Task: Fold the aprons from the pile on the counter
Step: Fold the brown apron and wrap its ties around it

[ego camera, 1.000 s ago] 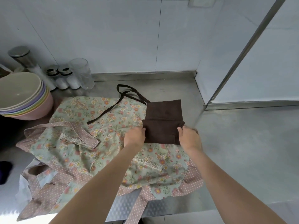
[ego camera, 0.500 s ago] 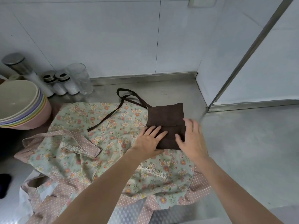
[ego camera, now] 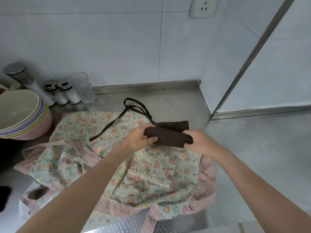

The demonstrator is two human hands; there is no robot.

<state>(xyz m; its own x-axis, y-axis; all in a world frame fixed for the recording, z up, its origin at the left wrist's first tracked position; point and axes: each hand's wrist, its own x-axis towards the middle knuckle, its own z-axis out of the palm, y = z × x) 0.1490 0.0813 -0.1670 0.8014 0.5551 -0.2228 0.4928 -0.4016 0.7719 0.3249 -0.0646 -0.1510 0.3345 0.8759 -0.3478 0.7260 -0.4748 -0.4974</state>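
A brown apron (ego camera: 170, 134), folded into a small thick bundle, is lifted slightly above the counter. My left hand (ego camera: 139, 138) grips its left end and my right hand (ego camera: 200, 142) grips its right end. Its brown straps (ego camera: 127, 110) trail to the back left, lying partly on the steel counter (ego camera: 252, 157). Under my hands a floral green apron (ego camera: 117, 165) with pink dotted trim and lace lies spread out and rumpled.
A stack of pastel bowls (ego camera: 21, 115) sits at the left. Shaker jars (ego camera: 64, 93), a tall metal-capped jar (ego camera: 20, 76) and a clear glass (ego camera: 82, 88) stand along the back wall. A wall corner with a metal strip (ego camera: 235, 73) bounds the right.
Both hands were pressing flat on the brown apron half a second ago; now they grip its ends and it is folded over narrower and raised off the floral apron.
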